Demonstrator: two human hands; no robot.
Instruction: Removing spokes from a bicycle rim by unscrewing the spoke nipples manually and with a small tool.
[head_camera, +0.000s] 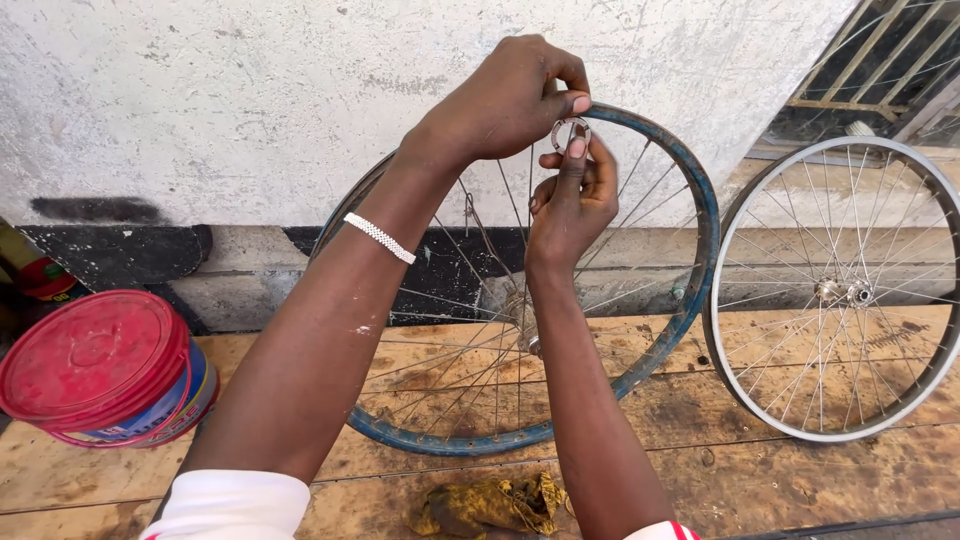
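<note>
Two hands, left hand (510, 100) & right hand (570, 205) pinching small metal ring (568, 133) at blue rim (700, 220), red-lidded bucket (100, 365) left.

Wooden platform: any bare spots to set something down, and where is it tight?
Bare boards on the platform between the red bucket and blue wheel; another patch front right below the silver wheel. Crowded at the blue rim's top, where left hand and right hand pinch a small metal ring.
</note>
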